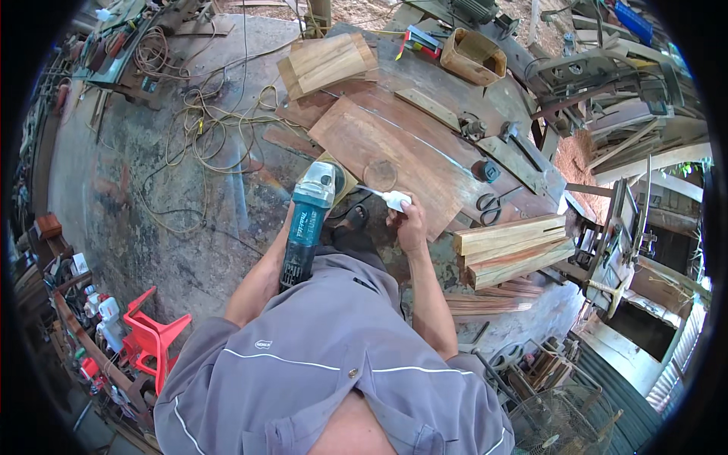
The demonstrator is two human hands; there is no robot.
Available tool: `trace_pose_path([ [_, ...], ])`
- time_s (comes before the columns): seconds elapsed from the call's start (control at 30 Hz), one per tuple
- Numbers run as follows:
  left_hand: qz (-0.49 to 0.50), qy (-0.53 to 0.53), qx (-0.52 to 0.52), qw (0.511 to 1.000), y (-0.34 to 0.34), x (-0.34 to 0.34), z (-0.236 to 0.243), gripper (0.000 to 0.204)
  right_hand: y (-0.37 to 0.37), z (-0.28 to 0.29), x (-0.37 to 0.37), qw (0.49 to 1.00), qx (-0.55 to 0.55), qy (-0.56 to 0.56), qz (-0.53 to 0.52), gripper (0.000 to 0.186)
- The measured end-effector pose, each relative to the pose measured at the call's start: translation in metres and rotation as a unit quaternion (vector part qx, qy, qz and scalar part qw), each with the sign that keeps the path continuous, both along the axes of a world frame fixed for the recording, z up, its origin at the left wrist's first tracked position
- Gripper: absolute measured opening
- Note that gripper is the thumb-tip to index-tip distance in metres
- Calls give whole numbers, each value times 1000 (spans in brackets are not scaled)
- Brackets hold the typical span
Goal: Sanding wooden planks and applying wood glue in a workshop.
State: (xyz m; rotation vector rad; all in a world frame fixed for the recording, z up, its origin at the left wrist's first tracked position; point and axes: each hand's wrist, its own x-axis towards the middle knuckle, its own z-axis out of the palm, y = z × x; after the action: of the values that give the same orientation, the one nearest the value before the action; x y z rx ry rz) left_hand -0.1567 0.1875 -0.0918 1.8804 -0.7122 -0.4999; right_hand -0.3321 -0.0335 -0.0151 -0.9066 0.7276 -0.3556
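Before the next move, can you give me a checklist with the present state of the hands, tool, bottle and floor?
1. White bottle gripped by right hand: ok.
2. Bottle's nozzle pointed toward the head end of the teal angle grinder: ok.
3. Left hand's grip secure: cannot tell; the grinder hides it.
4. Grinder switched off: cannot tell.
5. Right hand gloved: not ok, bare.
6. Floor free of loose cord: not ok; yellow cord lies in loops.

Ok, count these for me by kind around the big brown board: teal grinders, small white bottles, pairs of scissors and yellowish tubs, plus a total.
Teal grinder: 1
Small white bottle, in the right hand: 1
Pair of scissors: 1
Yellowish tub: 1
Total: 4
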Motion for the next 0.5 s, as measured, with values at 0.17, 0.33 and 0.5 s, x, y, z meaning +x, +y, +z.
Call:
trace_pose_path([
  [0.17,64,287,-94,951,-15,-8,59,17,11,2,16,990,94,-91,-50,33],
  [0.33,133,684,-276,662,-17,2,56,21,40,3,42,979,138,-136,-69,33],
  [0.5,81,656,-292,691,-14,4,49,25,48,9,55,977,130,-146,-84,36],
])
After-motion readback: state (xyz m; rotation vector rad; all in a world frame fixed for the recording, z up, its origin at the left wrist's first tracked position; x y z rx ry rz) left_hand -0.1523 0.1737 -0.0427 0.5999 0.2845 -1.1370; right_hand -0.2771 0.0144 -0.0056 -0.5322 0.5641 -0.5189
